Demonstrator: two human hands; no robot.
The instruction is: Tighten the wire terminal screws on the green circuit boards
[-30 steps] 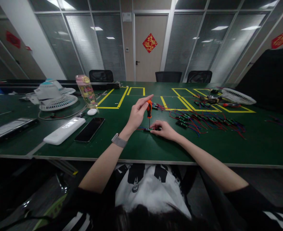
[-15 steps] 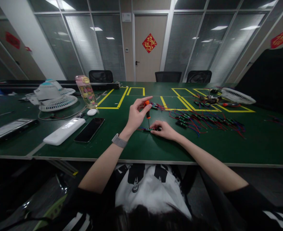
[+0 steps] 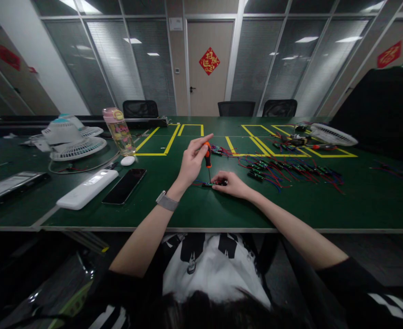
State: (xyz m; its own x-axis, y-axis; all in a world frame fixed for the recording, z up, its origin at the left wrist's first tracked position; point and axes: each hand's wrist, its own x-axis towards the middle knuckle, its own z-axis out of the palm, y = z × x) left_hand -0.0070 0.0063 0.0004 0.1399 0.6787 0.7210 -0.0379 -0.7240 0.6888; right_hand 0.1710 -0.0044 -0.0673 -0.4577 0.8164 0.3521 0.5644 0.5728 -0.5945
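Over green surface (image 3: pixel 174 211) | left hand (image 3: pixel 192 161) is gripping near-upright orange-black screwdriver (image 3: pixel 207 158) | right hand (image 3: pixel 231 185) is steadying slim green circuit board (image 3: pixel 206 185) beneath

On the pale door (image 3: pixel 211 100) in the middle stands a red diamond sign (image 3: pixel 209 61) with gold Chinese characters: I can read 招 at the top and 进 at the left, while the strokes at the right and at the bottom look like 财 and 宝, but less sharp. On the wooden panel (image 3: pixel 373 61) at the far right, another red sign (image 3: pixel 389 54) carries one gold character, 福. The red sheet (image 3: pixel 9 57) at the far left is too dark for reading. The white plate (image 3: pixel 176 24) beside the door top and the label (image 3: pixel 11 186) on the flat device stay unreadable
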